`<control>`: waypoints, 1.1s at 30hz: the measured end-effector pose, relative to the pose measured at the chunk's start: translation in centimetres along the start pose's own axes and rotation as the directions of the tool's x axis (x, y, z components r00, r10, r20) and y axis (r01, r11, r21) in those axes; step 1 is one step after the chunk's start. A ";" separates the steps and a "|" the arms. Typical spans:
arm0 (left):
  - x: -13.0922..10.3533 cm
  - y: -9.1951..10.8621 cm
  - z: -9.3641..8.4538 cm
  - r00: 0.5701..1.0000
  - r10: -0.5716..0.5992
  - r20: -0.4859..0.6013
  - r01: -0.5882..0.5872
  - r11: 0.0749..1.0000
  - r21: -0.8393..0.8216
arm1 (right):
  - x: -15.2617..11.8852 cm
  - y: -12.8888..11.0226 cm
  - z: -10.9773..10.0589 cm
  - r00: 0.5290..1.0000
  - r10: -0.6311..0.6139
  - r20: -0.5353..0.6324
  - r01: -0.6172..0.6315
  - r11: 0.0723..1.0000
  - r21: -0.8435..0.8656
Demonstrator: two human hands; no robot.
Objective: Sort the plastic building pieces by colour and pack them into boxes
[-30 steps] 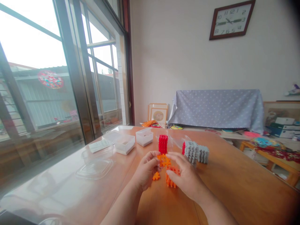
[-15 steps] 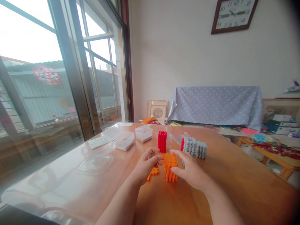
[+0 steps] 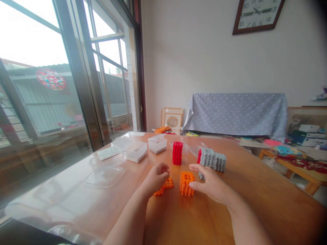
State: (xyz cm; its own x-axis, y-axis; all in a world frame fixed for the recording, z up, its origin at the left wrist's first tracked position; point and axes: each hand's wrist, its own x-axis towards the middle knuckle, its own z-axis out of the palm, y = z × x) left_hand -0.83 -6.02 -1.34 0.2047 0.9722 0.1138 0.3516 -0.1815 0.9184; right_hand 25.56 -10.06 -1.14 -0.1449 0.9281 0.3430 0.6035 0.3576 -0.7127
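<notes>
An upright orange stack of interlocking toy plates point(image 3: 187, 183) stands on the wooden table in front of me. At its right side, my right hand point(image 3: 211, 185) is open, thumb and fingers spread; the thumb tip is at the stack's edge, though contact is unclear. My left hand point(image 3: 155, 178) is curled over loose orange plates point(image 3: 168, 183) to the left, its fingertips close together. Whether it holds one is hidden. Farther back is a red stack of similar pieces point(image 3: 177, 153). Beyond my right hand lies a grey stack point(image 3: 213, 160) with a red end.
Two clear plastic boxes point(image 3: 136, 151) stand at the back left near a transparent lid point(image 3: 104, 176) and a paper sheet point(image 3: 110, 153). Clear plastic packaging point(image 3: 196, 148) lies behind the stacks. Windows run along the left; a dotted cloth point(image 3: 235, 114) hangs at the back wall.
My left hand has drawn away from the top of the orange stack, down and left to the loose plates. My right hand has shifted slightly right, its fingers off the stack's top.
</notes>
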 end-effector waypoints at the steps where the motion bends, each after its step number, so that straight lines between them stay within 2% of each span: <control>1: -0.2 -0.3 -0.2 1.000 0.020 0.015 -0.022 0.992 0.126 | 0.1 0.0 0.0 1.000 -0.003 -0.004 0.003 1.000 -0.007; 3: -0.5 -0.7 -0.5 0.998 0.039 0.052 -0.056 0.921 0.385 | 0.3 0.0 0.1 1.000 -0.012 -0.014 0.012 1.000 -0.026; 5: -0.9 -0.7 -0.6 0.996 0.036 0.083 -0.077 0.823 0.563 | 0.5 0.0 0.2 0.999 -0.017 -0.030 0.015 0.999 -0.047; 8: -1.0 -0.5 -0.5 0.993 0.042 0.110 -0.104 0.754 0.649 | 0.6 -0.1 0.3 0.999 -0.010 -0.052 0.006 0.998 -0.070; 12: -0.8 -0.4 -0.3 0.995 0.065 0.074 -0.096 0.786 0.611 | 0.7 -0.4 0.7 0.998 -0.011 -0.057 0.006 0.997 -0.079; 15: -0.7 -0.1 0.0 0.983 0.186 -0.004 -0.160 0.858 0.488 | 0.7 -0.9 1.0 0.996 -0.029 -0.084 0.022 0.997 -0.077; 17: -0.8 0.3 0.3 0.948 0.313 -0.063 -0.269 0.888 0.372 | 0.7 -1.3 1.3 0.992 -0.059 -0.110 0.052 0.996 -0.073; 19: -1.1 1.0 0.7 0.898 0.426 -0.112 -0.382 0.881 0.280 | 0.7 -1.8 1.6 0.988 -0.090 -0.128 0.083 0.995 -0.061; 24: -1.6 1.8 1.7 0.783 0.599 -0.164 -0.558 0.795 0.238 | 0.4 -2.7 2.3 0.983 -0.109 -0.150 0.111 0.994 0.009; 28: -2.0 1.9 2.2 0.745 0.644 -0.173 -0.599 0.760 0.252 | 0.3 -3.2 2.6 0.981 -0.096 -0.170 0.117 0.986 0.120; 33: -2.6 2.5 2.8 0.755 0.636 -0.161 -0.603 0.769 0.211 | 0.3 -3.9 2.6 0.986 -0.054 -0.158 0.096 0.957 0.275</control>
State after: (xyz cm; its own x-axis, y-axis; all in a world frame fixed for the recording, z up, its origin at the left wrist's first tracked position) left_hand 2.03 -9.42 -0.40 0.2308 0.6422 0.7310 0.3399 -0.7571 0.5578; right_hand 21.16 -10.92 0.11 -0.0519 0.8795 0.4730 0.3482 0.4598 -0.8169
